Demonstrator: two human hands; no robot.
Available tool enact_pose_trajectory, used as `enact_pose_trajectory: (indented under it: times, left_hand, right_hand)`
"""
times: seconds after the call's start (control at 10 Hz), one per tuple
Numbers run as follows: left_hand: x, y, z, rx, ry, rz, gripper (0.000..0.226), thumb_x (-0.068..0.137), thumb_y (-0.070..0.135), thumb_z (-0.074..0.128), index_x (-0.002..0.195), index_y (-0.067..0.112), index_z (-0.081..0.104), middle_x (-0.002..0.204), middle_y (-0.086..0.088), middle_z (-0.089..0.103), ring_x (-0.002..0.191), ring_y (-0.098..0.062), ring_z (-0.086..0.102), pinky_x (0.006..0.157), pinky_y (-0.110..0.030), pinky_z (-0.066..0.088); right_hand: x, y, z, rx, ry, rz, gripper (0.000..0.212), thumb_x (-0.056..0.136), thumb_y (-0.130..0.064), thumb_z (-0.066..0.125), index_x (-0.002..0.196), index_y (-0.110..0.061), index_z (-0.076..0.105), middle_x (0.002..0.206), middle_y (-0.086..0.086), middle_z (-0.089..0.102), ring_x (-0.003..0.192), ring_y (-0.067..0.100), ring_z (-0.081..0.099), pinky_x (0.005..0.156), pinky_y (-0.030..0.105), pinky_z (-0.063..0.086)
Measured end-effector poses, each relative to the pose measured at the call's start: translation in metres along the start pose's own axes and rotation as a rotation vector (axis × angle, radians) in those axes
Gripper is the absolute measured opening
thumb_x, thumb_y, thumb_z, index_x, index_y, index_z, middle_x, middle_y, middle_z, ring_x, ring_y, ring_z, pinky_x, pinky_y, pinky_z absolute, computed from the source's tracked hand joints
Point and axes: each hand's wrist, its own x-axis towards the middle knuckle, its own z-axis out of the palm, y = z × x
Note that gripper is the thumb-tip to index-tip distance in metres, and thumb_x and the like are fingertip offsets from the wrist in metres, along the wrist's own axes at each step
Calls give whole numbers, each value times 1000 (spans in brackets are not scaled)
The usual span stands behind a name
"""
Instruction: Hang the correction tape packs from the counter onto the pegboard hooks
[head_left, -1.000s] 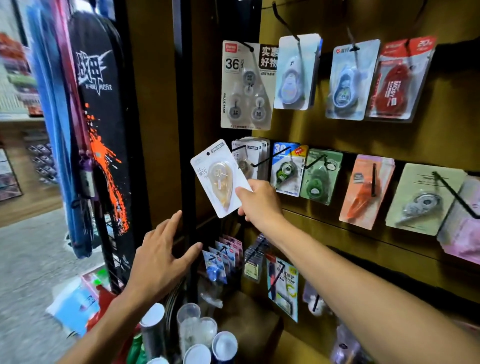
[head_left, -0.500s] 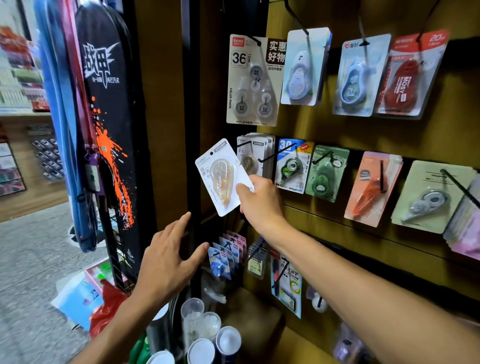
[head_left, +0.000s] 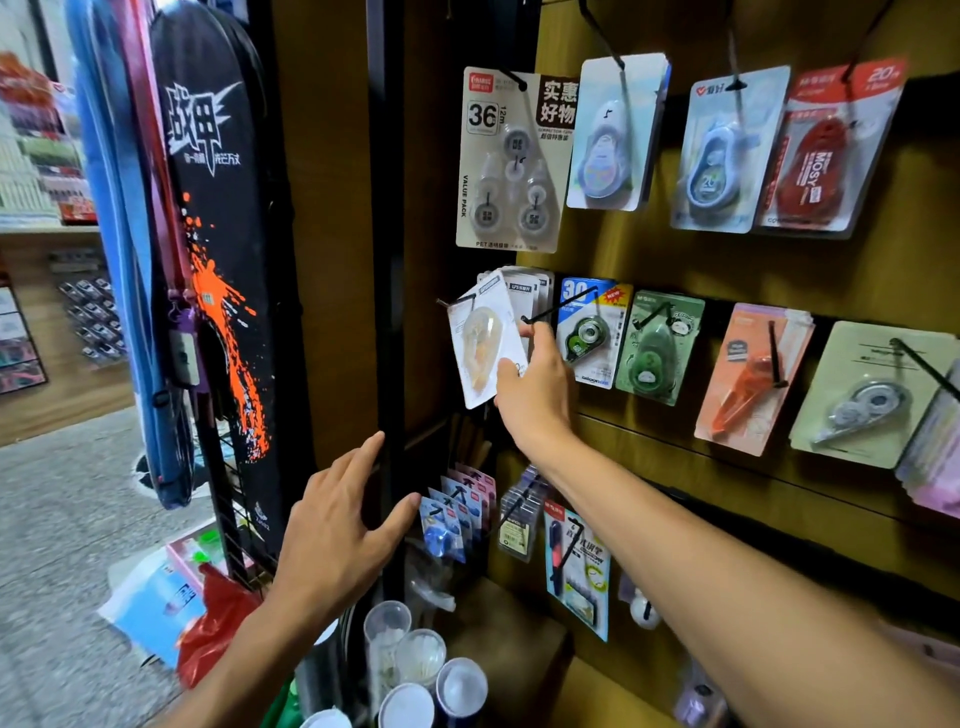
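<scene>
Correction tape pack (head_left: 480, 345), pinched at its lower corner by the right hand (head_left: 535, 395), sits mid-frame at the hook (head_left: 457, 301) tip (hole alignment unclear); I'd level it, then slide back. Left hand (head_left: 337, 530) spread, holding nothing, lower centre.

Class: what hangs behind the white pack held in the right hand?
Behind the white pack in the right hand hangs a stack of matching packs. Only their top edges show; the rest is covered.
</scene>
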Motion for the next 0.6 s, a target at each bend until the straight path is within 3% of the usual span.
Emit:
enact_pose_trajectory:
  times: [0.1,0.2,0.3,0.4,0.5,0.6]
  left_hand:
    - [-1,-3,2,1,-13,-2,76,88,53,61,153,28,31,150,3,46,134,-21,43,106,-43,40]
    - [-2,-7,3,-8,-18,-3,75,88,54,60,153,30,31,150,5,46,134,-20,43,107,-43,40]
    - [-2,-17,6,-5,-24,5,74,88,53,60,152,30,32,150,5,46,135,-19,42,107,-43,39]
    - [-2,-16,9,-16,-31,4,74,88,52,61,153,30,32,150,4,46,135,-20,42,107,-43,38]
    - [-8,-13,8,-3,-17,5,74,88,47,65,152,28,34,148,1,48,133,-22,44,106,-43,39]
    - [-15,-4,4,-20,-22,29,74,86,40,70,151,25,38,146,-1,51,131,-25,47,104,-45,41]
  right_hand:
    - [26,14,8,-6,66,71,21,92,-8,56,105,-22,49,113,3,65,98,29,63,82,46,54]
    - [44,25,12,61,21,196,28,90,0,50,107,-23,49,115,7,64,97,33,66,76,47,57]
    - [53,38,17,229,-220,429,55,93,1,37,142,-25,32,113,12,62,75,25,64,47,29,52]
    - [54,43,11,341,-331,595,58,99,-10,40,151,-22,18,115,11,58,75,24,60,49,32,53]
    - [35,58,-4,249,-362,654,58,96,-16,51,148,-14,25,135,14,50,92,27,58,63,42,57]
    - [16,67,-18,203,-360,622,59,94,-15,55,146,-17,29,125,12,54,82,20,56,59,37,57]
